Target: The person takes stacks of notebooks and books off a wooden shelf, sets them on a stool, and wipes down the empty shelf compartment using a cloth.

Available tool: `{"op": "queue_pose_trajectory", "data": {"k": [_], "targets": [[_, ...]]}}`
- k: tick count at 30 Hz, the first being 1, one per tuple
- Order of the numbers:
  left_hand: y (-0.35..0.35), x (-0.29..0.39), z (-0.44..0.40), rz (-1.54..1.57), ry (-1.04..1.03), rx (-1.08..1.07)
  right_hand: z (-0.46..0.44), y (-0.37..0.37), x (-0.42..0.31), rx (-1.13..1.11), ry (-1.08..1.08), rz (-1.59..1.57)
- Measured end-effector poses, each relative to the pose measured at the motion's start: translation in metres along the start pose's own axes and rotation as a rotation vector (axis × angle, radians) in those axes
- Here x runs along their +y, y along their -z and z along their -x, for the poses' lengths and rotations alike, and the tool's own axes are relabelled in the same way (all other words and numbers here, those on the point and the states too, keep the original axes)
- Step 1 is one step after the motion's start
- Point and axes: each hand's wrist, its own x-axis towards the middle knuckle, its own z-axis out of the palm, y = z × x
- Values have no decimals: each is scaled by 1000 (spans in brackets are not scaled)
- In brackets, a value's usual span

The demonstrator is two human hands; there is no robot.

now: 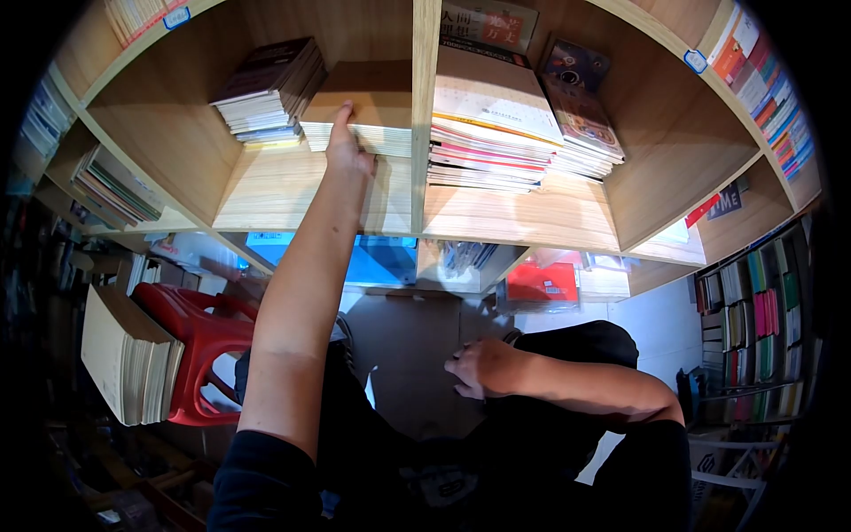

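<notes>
My left hand [347, 146] reaches into the left shelf compartment and rests against the front of a stack of brown-covered books [377, 96], its thumb on the top cover. Its other fingers are mostly hidden, so its grip cannot be made out. Beside that stack, to the left, stands another pile with dark covers [270, 84]. My right hand [483, 368] hangs low over my right knee, away from the shelf, with its fingers apart and nothing in it.
Across the upright divider [424, 124] are a large pile of white-covered booklets [492, 102] and a smaller pile [581, 120]. A red stool [191, 346] bearing thick books [128, 355] stands at left. Blue and red packages [542, 282] lie below.
</notes>
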Motion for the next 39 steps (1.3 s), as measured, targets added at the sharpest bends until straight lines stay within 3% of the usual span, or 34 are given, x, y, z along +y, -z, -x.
{"op": "queue_pose_trajectory", "data": {"k": [10,14,18,20,26,30,32,33,35,36,38,39], "targets": [[16,0,-20,18,156,-12,-4,6,-3,-23,-16,-18],[8,7,-12,1,265,-40,-10,18,1,-129,-103,-98],[-4,23,5,-6,224,-5,-25,33,3,-120,-126,-59],[-5,28,22,-25,185,-77,-29,42,1,-76,-112,-86],[-10,70,132,-4,190,34,-48,63,8,-128,-110,-153],[5,97,201,82,232,120,-53,68,21,-1,-105,-293],[21,104,228,105,175,141,-67,59,47,148,95,-685],[25,108,244,112,170,186,-66,64,42,145,98,-693],[44,113,269,94,158,179,-53,79,24,245,96,-1342],[50,114,281,89,158,187,-52,82,15,243,94,-1352],[62,110,305,61,126,159,-57,87,-2,223,277,-1942],[68,108,316,37,90,131,-62,84,-10,224,326,-1998]]}}
